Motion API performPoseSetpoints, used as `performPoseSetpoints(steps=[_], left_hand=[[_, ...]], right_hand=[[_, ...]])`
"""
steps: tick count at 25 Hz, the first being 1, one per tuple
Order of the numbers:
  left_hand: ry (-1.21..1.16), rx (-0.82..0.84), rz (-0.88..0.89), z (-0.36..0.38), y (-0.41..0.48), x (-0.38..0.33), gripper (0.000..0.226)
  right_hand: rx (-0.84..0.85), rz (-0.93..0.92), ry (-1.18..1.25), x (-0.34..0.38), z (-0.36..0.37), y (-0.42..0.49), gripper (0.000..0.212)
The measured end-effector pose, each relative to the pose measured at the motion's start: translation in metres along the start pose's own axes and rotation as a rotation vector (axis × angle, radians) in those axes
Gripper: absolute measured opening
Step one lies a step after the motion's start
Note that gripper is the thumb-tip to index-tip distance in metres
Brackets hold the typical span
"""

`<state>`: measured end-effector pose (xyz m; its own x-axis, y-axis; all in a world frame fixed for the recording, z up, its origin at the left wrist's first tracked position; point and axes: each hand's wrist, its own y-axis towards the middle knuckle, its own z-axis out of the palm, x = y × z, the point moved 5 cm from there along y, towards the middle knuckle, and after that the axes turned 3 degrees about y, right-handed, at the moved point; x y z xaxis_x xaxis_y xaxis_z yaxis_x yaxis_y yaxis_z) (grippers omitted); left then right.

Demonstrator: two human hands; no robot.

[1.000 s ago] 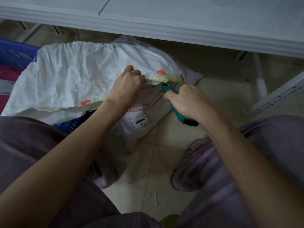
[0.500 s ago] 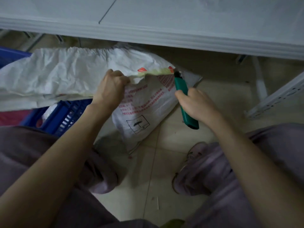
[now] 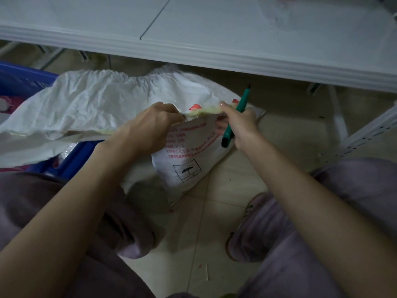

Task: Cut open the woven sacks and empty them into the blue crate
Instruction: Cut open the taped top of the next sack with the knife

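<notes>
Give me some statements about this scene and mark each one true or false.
1. The right hand holds a green knife. True.
2. The left hand grips the sack's torn edge. True.
3. The knife's blade is cutting into the sack. False: its tip points up, clear of the sack.
4. The sack lies on the white table. False: it is below the table, partly over the blue crate.

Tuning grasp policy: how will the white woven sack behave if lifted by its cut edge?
Likely floppy: the woven sack wrinkles and sags over the blue crate. Edge probably thin and pliable; the left hand bunches it. The printed end looks fuller, so weight may hang there.
</notes>
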<state>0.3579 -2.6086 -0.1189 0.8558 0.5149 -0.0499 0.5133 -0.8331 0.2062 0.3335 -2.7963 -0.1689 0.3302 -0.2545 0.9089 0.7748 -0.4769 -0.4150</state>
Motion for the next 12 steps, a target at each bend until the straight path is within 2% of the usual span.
performPoseSetpoints(steps=[5, 9, 12], left_hand=[[0.057, 0.061, -0.191, 0.006, -0.013, -0.003, 0.048], [0.323, -0.127, -0.201, 0.008, -0.007, -0.018, 0.047], [0.3, -0.173, -0.207, 0.012, 0.001, -0.021, 0.044]], right_hand=[[-0.066, -0.095, -0.072, 0.014, 0.006, 0.0, 0.043], [-0.085, -0.084, 0.107, 0.024, -0.002, -0.006, 0.043], [-0.084, -0.062, 0.147, 0.027, -0.011, -0.01, 0.044]])
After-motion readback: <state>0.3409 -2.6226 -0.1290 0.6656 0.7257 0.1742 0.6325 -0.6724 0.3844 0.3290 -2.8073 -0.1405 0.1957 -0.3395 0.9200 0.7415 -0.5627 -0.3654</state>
